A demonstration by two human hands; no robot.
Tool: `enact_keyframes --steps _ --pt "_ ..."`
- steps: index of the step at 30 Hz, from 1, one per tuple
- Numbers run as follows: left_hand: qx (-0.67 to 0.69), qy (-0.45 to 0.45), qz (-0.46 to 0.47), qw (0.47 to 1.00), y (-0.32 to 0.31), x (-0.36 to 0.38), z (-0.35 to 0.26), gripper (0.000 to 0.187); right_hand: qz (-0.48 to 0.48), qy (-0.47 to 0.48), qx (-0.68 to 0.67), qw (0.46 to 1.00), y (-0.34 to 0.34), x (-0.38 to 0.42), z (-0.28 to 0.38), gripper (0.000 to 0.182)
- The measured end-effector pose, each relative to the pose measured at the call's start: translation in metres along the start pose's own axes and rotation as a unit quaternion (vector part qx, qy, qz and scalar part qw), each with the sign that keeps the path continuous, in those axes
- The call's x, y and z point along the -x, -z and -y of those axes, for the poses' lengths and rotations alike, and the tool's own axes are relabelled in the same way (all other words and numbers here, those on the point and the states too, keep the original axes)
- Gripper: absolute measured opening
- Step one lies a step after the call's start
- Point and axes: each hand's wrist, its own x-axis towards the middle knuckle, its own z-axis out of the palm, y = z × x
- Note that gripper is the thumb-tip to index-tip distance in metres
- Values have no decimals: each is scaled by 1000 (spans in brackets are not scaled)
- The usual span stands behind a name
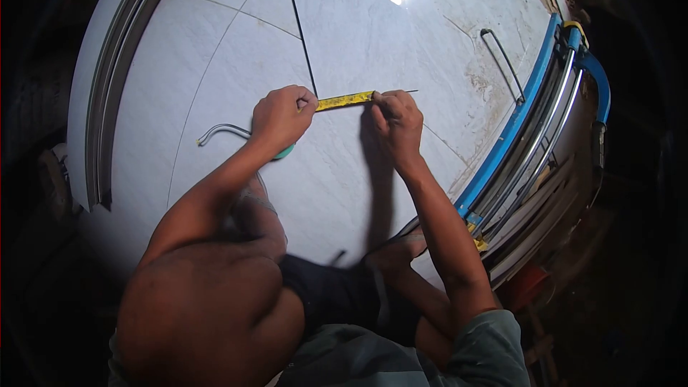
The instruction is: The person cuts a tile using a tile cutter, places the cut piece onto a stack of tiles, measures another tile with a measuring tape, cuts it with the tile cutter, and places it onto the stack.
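Observation:
A short stretch of yellow tape measure (345,101) spans between my two hands, marked with dark smudges. My left hand (282,120) is closed on its left end, thumb and forefinger pinched together. My right hand (400,120) pinches the other end with curled fingers. A long thin dark rod (299,29) runs from the top of the view down to my left fingertips. Beyond my right fingers a thin dark tip (411,91) sticks out to the right. Under my left wrist shows part of a green round thing (284,153), mostly hidden.
A bent metal hook (223,127) lies left of my left hand on the white marbled floor (236,50). Long grey metal strips (123,79) lie at the far left. On the right are a bent black rod (503,64) and a blue-framed tool with metal rails (510,127).

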Motion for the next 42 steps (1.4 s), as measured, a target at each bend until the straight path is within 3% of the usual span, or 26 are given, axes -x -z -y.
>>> enact_keyframes --steps 2,14,17,21,24,29,34,37,42 --pt "-10 -28 -18 999 0 -2 5 20 -5 14 11 1000 -1 -2 -1 20" --pt "-3 25 -1 1000 3 0 -3 18 -16 24 20 999 -2 -1 -3 18" --pt "-4 -18 -12 1000 3 0 1 18 -20 13 5 1000 -2 4 -5 19" --pt "-2 14 -5 1000 3 0 0 17 -12 12 9 1000 -4 6 -6 19" --pt "-5 -36 -26 999 0 0 4 18 -11 18 16 1000 0 1 -4 18" --pt "-4 11 -9 1000 2 1 0 17 -12 5 -7 1000 -4 5 -2 17" --pt "-24 -52 -5 998 2 5 7 16 38 -26 29 999 3 10 -4 12" --pt "0 -92 13 996 5 10 9 13 24 -44 -31 998 8 13 3 10" --pt "19 -132 1 991 42 17 30 11 12 19 -117 993 14 9 11 29"
